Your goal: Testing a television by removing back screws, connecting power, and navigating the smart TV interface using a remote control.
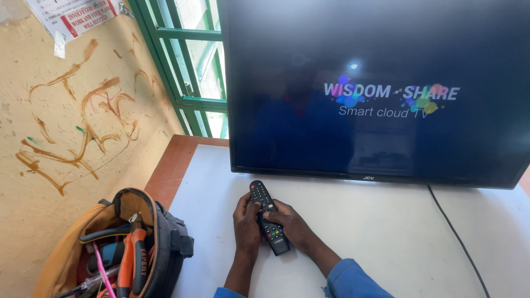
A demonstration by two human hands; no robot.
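Black remote sits low over the white surface, both hands clamped on it: left hand beside, right hand underneath, long axis aimed at the TV.

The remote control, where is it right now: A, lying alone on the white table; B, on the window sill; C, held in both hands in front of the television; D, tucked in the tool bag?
C: the black remote control sits gripped between the left hand and right hand, just in front of the television.
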